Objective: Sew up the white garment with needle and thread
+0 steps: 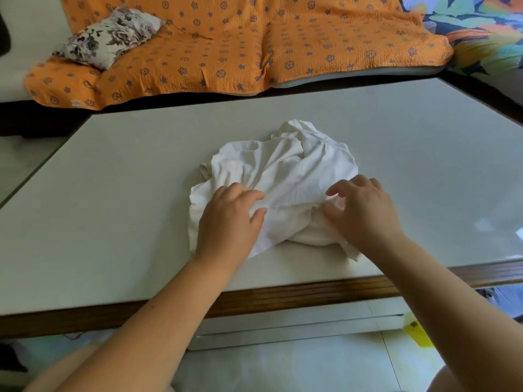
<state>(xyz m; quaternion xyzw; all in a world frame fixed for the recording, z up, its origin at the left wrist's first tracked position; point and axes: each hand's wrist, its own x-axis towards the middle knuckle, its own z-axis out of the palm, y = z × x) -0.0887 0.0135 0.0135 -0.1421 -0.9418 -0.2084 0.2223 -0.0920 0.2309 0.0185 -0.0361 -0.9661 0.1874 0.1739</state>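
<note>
White garment (pixel 283 171) bunched mid-table (pixel 113 193), heap running near-left to far-right. Both hands on its near edge: left hand (pixel 229 222) resting loosely curled, right hand (pixel 365 210) spread, fingertips touching a fold. No needle or thread seen.

White garment (pixel 283 171): near edge hidden beneath left hand (pixel 229 219) and right hand (pixel 365 210) (we cannot tell whether either pinches cloth). Table (pixel 113 193): both ends cut off. Yellow item (pixel 418 333), near right: blurred; we cannot name it.
</note>
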